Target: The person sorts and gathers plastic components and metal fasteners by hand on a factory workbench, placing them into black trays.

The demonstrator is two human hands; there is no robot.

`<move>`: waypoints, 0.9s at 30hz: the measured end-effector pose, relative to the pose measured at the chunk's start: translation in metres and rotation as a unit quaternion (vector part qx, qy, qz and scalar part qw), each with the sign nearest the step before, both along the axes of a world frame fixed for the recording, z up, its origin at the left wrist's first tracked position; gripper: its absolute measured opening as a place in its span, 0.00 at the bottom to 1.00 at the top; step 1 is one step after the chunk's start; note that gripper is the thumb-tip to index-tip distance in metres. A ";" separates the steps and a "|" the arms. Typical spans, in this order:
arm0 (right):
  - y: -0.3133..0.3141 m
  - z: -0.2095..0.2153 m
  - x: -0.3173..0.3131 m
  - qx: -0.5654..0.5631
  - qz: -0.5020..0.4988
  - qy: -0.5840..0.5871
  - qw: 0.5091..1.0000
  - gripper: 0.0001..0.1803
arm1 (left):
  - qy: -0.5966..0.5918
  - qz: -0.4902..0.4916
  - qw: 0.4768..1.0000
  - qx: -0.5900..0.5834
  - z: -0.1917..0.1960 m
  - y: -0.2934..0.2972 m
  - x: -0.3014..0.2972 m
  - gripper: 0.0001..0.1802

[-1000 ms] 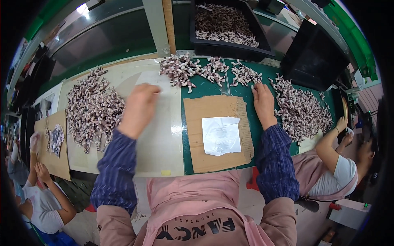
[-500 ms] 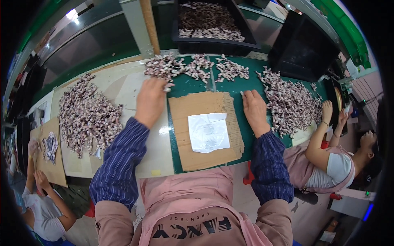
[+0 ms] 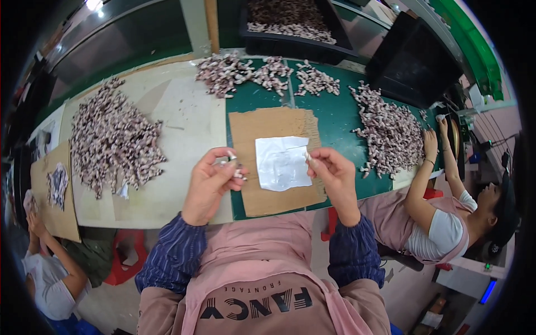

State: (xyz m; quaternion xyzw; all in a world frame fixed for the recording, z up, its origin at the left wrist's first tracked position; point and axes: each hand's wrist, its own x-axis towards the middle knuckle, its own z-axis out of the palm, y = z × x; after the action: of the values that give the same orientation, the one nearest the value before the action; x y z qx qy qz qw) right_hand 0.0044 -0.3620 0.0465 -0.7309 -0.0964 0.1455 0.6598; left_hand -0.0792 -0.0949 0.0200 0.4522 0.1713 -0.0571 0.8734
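Note:
My left hand (image 3: pixel 207 181) is closed over the left edge of the cardboard, with a few small knobby white-and-dark-purple pieces (image 3: pixel 239 173) in its fingers. Between the thumb and fingertips of my right hand (image 3: pixel 339 177) is a small white piece (image 3: pixel 308 157), its kind too small to make out. Below and between the hands, a white, slightly creased sheet (image 3: pixel 283 167) lies on a brown cardboard piece (image 3: pixel 244 125). At the far edge of the cardboard's side of the table, small heaps (image 3: pixel 223 75) of the same mottled pieces lie loose.
A large heap (image 3: pixel 114 139) of mottled pieces covers the table's left, another heap (image 3: pixel 388 131) its right. Behind stands a black bin (image 3: pixel 296 50) of similar pieces, with a dark upright box (image 3: pixel 410 61) beside it. Co-workers sit at both sides, the right one's arm (image 3: pixel 420 178) near the heap.
Both hands have come back toward me and inward over the cardboard's sides. My left hand has left the far heap with pieces in its fingers. The view has shifted slightly.

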 end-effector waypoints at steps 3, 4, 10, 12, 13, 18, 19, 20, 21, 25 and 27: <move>0.011 0.007 -0.031 0.013 0.034 0.052 0.998 0.07 | -0.007 -0.005 0.999 -0.033 -0.004 -0.012 -0.007 0.14; 0.020 0.009 -0.041 0.022 0.022 0.062 0.998 0.07 | -0.015 -0.015 0.999 -0.040 -0.003 -0.015 -0.010 0.13; 0.051 -0.002 -0.077 -0.054 0.033 -0.112 0.992 0.08 | -0.027 -0.064 0.985 -0.159 0.010 -0.036 -0.032 0.13; 0.050 -0.003 -0.080 -0.103 0.061 -0.227 0.966 0.11 | -0.024 -0.061 0.987 -0.150 0.007 -0.036 -0.038 0.13; 0.050 -0.002 -0.082 -0.106 0.061 -0.227 0.966 0.11 | -0.020 -0.058 0.988 -0.139 0.005 -0.036 -0.041 0.13; 0.038 0.000 -0.088 -0.151 0.074 -0.239 0.956 0.10 | 0.001 -0.098 0.990 -0.102 -0.001 -0.036 -0.049 0.12; 0.034 0.001 -0.084 -0.154 0.074 -0.237 0.956 0.10 | 0.012 -0.115 0.989 -0.093 -0.001 -0.035 -0.049 0.12; 0.030 0.001 -0.076 -0.196 0.046 -0.278 0.939 0.10 | 0.013 -0.114 0.989 -0.095 -0.002 -0.033 -0.050 0.12; 0.028 0.001 -0.068 -0.238 0.016 -0.317 0.918 0.10 | 0.021 -0.102 0.990 -0.093 -0.002 -0.032 -0.049 0.13; 0.016 -0.007 -0.052 -0.329 0.015 -0.339 0.881 0.10 | 0.035 -0.063 0.996 -0.058 0.001 -0.028 -0.046 0.12; 0.017 -0.008 -0.048 -0.350 0.026 -0.344 0.871 0.09 | 0.038 -0.057 0.996 -0.060 -0.003 -0.027 -0.047 0.12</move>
State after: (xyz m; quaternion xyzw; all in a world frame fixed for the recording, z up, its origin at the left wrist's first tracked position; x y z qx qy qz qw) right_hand -0.0439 -0.3452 0.0385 -0.9150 -0.2793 -0.0738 0.2818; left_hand -0.1257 -0.1214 0.0174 0.4056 0.1743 -0.1342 0.8872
